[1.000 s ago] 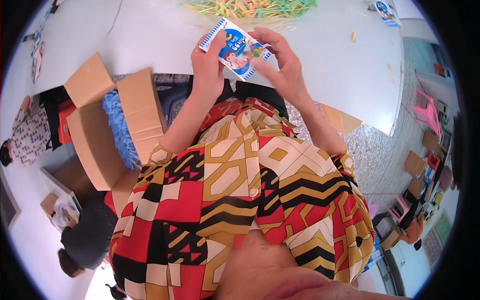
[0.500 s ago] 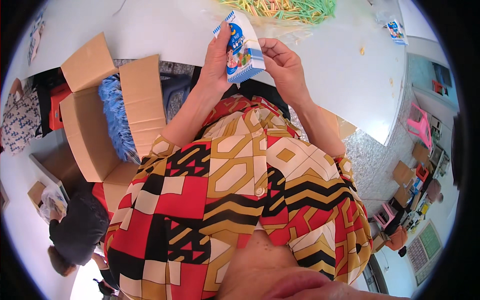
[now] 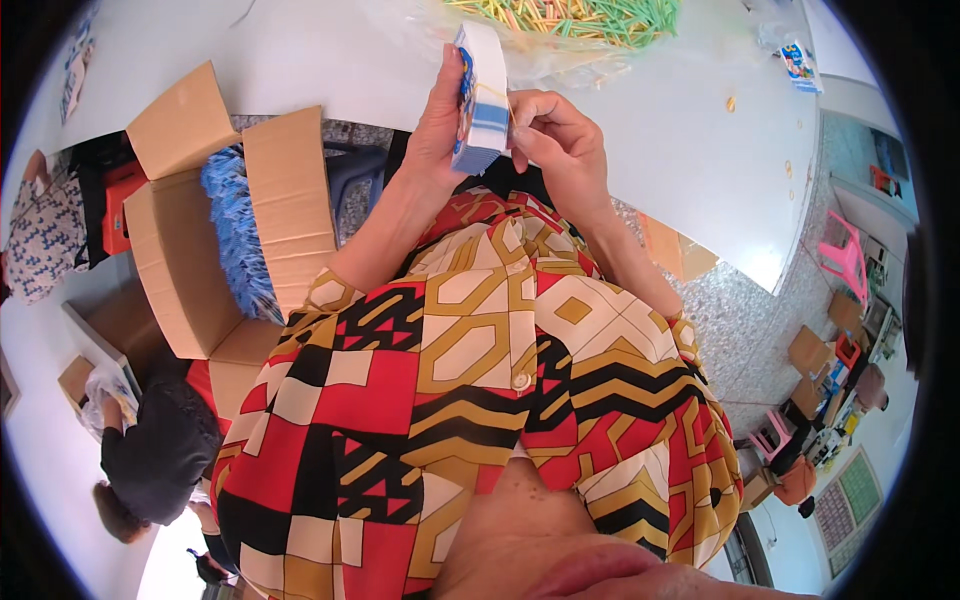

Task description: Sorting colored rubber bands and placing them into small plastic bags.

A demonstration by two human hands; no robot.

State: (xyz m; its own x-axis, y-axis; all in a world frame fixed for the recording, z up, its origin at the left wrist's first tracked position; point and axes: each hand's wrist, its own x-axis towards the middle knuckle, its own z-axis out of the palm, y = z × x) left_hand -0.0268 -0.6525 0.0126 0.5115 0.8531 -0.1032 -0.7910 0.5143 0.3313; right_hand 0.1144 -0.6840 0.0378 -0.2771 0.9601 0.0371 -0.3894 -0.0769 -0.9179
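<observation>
A thick stack of printed blue-and-white packets (image 3: pixel 484 105) is held up over the table edge, its narrow side now facing me. My left hand (image 3: pixel 434 135) is closed round its left side, thumb up along the printed face. A thin tan rubber band (image 3: pixel 492 91) runs across the stack. At the stack's right side, my right hand (image 3: pixel 562 135) has its fingers curled and pinched at the band, with the fingertips partly hidden.
Coloured thin sticks (image 3: pixel 580 18) lie on clear plastic at the table's far side. An open cardboard box (image 3: pixel 168 270) with blue packets (image 3: pixel 238 235) stands left. Loose rubber bands (image 3: pixel 731 104) and another packet (image 3: pixel 798 66) lie right. A person in dark clothes (image 3: pixel 160 445) is at lower left.
The stack has turned so its printed face points left and its white edge shows. My right hand has curled its fingers and pinched at the rubber band.
</observation>
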